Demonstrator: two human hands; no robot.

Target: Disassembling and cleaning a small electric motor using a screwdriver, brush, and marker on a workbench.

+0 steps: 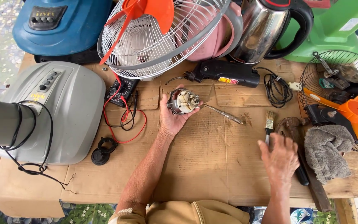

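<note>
Two hands work over the cardboard [212, 157]: the left hand [171, 118] grips a small motor [183, 101], the right hand [279, 159] reaches open toward one paintbrush [269, 124] and one hammer [293, 132]. Bare cardboard lies between them; one screwdriver [224, 113] sits beside the motor.

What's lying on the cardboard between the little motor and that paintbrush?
In the head view, a metal screwdriver lies between the motor and the paintbrush.
</note>
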